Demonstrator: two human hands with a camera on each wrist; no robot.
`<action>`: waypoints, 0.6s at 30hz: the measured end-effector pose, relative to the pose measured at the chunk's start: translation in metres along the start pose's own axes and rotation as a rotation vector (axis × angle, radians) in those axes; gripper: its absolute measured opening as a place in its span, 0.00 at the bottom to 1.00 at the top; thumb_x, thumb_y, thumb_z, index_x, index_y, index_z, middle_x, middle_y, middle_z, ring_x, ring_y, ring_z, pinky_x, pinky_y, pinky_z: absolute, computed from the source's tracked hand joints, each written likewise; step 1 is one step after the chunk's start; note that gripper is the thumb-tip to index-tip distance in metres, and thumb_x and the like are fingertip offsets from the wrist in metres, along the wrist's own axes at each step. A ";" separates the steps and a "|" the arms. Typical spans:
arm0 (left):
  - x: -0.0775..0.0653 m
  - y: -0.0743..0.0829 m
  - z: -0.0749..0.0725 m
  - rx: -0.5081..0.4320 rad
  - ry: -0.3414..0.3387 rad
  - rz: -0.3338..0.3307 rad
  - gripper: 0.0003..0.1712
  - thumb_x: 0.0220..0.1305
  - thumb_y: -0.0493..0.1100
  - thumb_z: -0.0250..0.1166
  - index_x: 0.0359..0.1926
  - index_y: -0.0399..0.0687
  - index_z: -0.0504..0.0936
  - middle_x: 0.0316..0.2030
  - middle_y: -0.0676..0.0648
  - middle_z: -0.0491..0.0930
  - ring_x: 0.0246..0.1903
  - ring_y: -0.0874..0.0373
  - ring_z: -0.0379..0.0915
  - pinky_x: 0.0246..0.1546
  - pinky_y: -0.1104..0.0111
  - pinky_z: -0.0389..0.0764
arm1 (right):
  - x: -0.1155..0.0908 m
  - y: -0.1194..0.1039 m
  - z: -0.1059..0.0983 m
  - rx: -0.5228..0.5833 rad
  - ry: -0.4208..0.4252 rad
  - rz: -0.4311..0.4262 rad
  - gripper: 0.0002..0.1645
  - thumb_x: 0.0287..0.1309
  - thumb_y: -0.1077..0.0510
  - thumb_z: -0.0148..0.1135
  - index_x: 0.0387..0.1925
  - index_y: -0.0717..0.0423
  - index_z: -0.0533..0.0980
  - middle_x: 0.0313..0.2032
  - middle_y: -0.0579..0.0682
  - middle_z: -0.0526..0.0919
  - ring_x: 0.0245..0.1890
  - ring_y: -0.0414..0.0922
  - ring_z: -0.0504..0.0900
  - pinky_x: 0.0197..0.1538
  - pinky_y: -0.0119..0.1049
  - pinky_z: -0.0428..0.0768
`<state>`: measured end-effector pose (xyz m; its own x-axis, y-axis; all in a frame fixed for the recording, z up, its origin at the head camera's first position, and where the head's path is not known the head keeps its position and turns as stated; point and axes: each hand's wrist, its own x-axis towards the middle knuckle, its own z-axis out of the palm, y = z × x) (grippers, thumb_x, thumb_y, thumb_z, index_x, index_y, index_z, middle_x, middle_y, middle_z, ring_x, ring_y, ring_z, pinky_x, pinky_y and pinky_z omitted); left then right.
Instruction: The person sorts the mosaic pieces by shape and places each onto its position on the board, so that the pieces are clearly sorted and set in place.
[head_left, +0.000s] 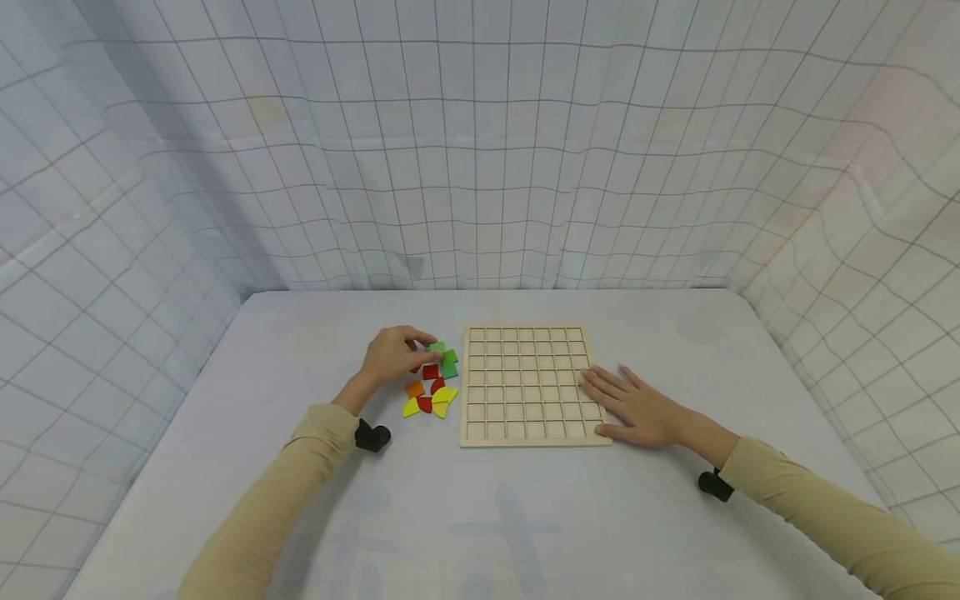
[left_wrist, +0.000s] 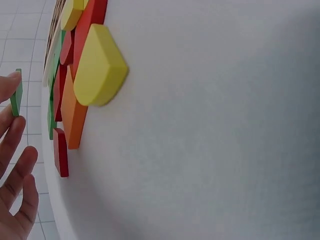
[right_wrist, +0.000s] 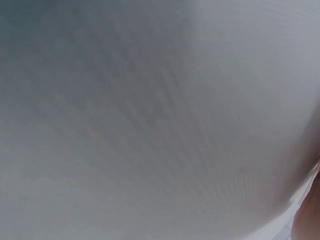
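My left hand (head_left: 392, 357) is over the loose coloured pieces at the left of the board. In the left wrist view its thumb and fingertip pinch a thin green tile (left_wrist: 17, 94) by its edges. Below and beside it lie an orange tile (head_left: 415, 389), a red square tile (head_left: 431, 372) and a green tile (head_left: 449, 371). Several yellow and red rounded pieces, among them a yellow piece (left_wrist: 100, 67), are grouped nearer me. My right hand (head_left: 637, 410) rests flat, fingers straight, on the right edge of the pale wooden grid board (head_left: 534, 442).
The board's square compartments hold no pieces. A white table (head_left: 480, 517) lies under everything, with white grid-patterned cloth (head_left: 480, 167) hanging around its back and sides. Both wrists carry a black camera mount (head_left: 372, 436). The right wrist view shows mostly white tabletop.
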<state>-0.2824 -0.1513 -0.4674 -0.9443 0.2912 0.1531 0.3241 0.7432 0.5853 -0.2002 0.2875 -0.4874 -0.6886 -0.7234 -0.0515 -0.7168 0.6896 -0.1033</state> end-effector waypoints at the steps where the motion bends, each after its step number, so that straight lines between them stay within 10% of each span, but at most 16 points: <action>1: 0.001 0.001 0.001 0.000 -0.004 0.003 0.21 0.53 0.55 0.71 0.44 0.47 0.87 0.39 0.46 0.86 0.26 0.59 0.72 0.24 0.71 0.70 | 0.000 0.000 0.000 0.001 0.000 -0.001 0.46 0.68 0.36 0.47 0.75 0.54 0.46 0.76 0.53 0.45 0.76 0.52 0.44 0.71 0.63 0.43; 18: 0.022 0.031 0.021 0.018 0.000 0.079 0.20 0.53 0.58 0.71 0.42 0.52 0.88 0.39 0.51 0.86 0.34 0.57 0.75 0.29 0.71 0.73 | 0.001 -0.001 -0.001 -0.029 -0.005 -0.003 0.45 0.68 0.36 0.45 0.76 0.54 0.45 0.76 0.52 0.44 0.76 0.53 0.43 0.71 0.62 0.43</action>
<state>-0.2915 -0.1094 -0.4622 -0.9157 0.3495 0.1982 0.3987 0.7288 0.5568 -0.2006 0.2862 -0.4860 -0.6857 -0.7256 -0.0566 -0.7219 0.6880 -0.0747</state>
